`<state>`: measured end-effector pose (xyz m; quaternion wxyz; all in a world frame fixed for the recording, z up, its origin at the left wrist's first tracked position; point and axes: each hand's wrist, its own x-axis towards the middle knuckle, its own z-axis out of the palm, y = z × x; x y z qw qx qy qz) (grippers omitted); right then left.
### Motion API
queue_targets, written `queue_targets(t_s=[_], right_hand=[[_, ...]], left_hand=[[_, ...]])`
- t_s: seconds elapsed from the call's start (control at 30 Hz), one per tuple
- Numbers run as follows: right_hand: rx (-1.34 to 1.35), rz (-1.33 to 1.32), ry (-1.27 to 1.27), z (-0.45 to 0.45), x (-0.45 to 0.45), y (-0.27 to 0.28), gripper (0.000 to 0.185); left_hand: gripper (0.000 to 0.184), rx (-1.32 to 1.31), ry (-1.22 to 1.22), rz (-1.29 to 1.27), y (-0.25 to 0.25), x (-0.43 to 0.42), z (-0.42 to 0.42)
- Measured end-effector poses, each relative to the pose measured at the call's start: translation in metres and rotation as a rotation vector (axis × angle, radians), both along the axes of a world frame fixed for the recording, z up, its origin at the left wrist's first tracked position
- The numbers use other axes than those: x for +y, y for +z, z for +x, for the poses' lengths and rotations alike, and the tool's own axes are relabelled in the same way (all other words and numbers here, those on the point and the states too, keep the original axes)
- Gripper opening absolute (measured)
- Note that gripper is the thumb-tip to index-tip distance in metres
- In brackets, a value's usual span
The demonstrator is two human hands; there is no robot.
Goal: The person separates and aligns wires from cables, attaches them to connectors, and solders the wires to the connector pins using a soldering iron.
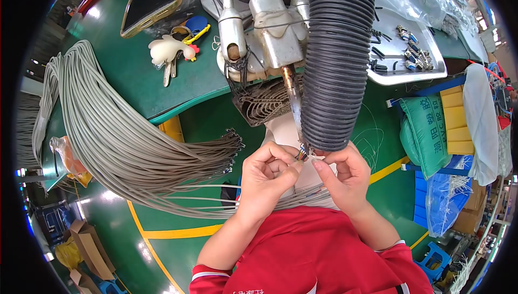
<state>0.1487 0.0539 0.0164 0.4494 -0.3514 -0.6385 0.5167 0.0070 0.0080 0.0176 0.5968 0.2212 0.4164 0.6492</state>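
My left hand [268, 178] is closed, its thumb and finger pinching a small bundle of coloured wires [301, 154]. Close beside it, my right hand [345, 178] pinches too; a small whitish bit shows at its fingertips, too small to name. Both hands meet just below the tip of a soldering iron [292, 86], which points down from a metal stand [276, 29]. A ribbed black hose [337, 56] hangs right above my right hand. Thin looped wire [372, 140] trails to the right of that hand. Grey cables [302, 198] run across my lap under both hands.
A thick bundle of grey cables [124, 127] drapes over the green table [116, 67] at left. A phone [152, 1] and keys with a chicken charm [168, 51] lie there. At right, a white tray [399, 75] holds connectors [414, 51]; a green sack [423, 132] stands below.
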Motion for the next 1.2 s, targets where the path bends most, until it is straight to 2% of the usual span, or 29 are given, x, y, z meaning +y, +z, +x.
queue_targets(t_s=[0.2,0.3,0.33,0.4,0.43,0.5,0.53,0.57,0.6,0.67,0.7,0.73,0.83,0.87,1.0,1.1,1.17,1.2], right_hand=[[-0.087,0.059,0.019,0.005,-0.001,-0.006,0.011],[-0.155,0.076,0.121,0.009,-0.003,-0.012,0.013],[-0.158,0.061,0.123,0.012,-0.002,-0.011,0.013],[-0.356,0.245,0.108,0.017,0.001,-0.011,0.011],[-0.335,0.124,0.064,0.019,-0.002,-0.016,0.008],[-0.37,0.009,0.009,0.027,-0.003,-0.017,0.007],[-0.409,-0.089,-0.053,0.033,-0.003,-0.016,0.007],[-0.422,-0.001,-0.078,0.037,-0.001,-0.022,0.008],[-0.423,-0.001,-0.079,0.04,0.0,-0.023,0.008],[-0.595,-0.052,-0.057,0.041,0.003,-0.016,0.008],[-0.68,-0.076,-0.043,0.042,0.004,-0.014,0.008],[-0.68,-0.073,-0.042,0.041,0.004,-0.018,0.008],[-0.782,0.227,0.269,0.041,0.001,-0.041,0.008],[-0.835,0.144,0.269,0.038,-0.003,-0.038,0.006],[-0.794,0.198,0.147,0.042,-0.001,-0.048,0.011],[-0.772,0.096,0.035,0.041,0.003,-0.037,0.017],[-0.758,0.051,-0.022,0.041,0.007,-0.033,0.019],[-0.6,-0.117,-0.035,0.043,0.009,-0.032,0.021]], left_hand=[[0.012,-0.026,-0.053,-0.023,-0.012,-0.005,-0.004],[0.013,-0.04,-0.061,-0.073,-0.02,-0.011,-0.005],[0.012,0.019,-0.061,-0.085,-0.024,-0.011,-0.006],[0.011,0.14,-0.062,-0.117,-0.035,-0.013,-0.01],[0.011,0.138,-0.059,-0.137,-0.05,-0.016,-0.014],[0.006,0.774,-0.026,-0.135,-0.08,-0.018,-0.027],[0.01,0.989,0.032,-0.145,-0.084,-0.02,-0.029],[0.01,0.99,0.033,-0.146,-0.087,-0.023,-0.029],[0.012,1.162,0.001,-0.114,-0.088,-0.028,-0.027],[0.017,1.501,-0.07,-0.044,-0.086,-0.039,-0.021],[0.017,1.271,-0.257,-0.054,-0.088,-0.043,-0.018],[0.017,1.271,-0.253,-0.054,-0.087,-0.046,-0.017],[0.013,1.162,-0.78,-0.006,-0.082,-0.048,-0.018],[0.013,1.162,-0.781,-0.001,-0.082,-0.049,-0.018],[0.01,1.1,-0.789,0.076,-0.082,-0.054,-0.021],[0.008,0.817,-0.28,-0.192,-0.083,-0.058,-0.023],[0.007,0.738,-0.253,-0.226,-0.081,-0.057,-0.033],[0.007,0.672,-0.263,-0.224,-0.078,-0.058,-0.037]])
